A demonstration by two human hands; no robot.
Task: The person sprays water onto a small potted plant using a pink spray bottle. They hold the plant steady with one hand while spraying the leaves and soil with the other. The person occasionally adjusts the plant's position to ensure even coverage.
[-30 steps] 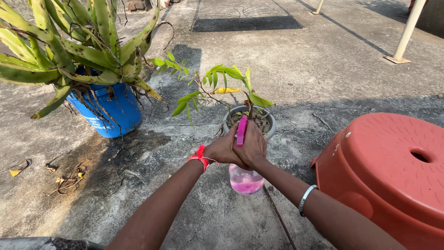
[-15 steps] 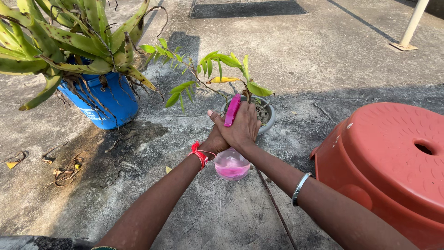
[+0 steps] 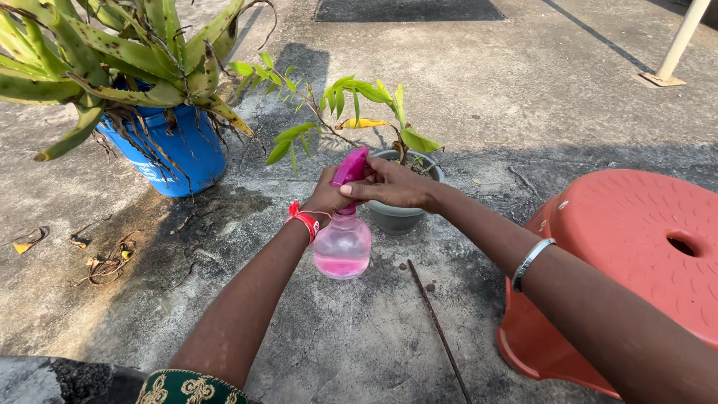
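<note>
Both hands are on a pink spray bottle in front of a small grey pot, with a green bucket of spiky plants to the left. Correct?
Not quite: the bucket is blue, not green, as the head view shows. Both the left hand and right hand do hold the pink spray bottle before the grey pot.

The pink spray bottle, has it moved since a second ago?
Yes. The spray bottle sits left of the grey pot and upright; earlier it hung tilted, directly below the pot.

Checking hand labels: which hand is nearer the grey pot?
Right. The right hand is on the spray head, just in front of the grey pot; the left hand grips the bottle neck, farther left.
</note>
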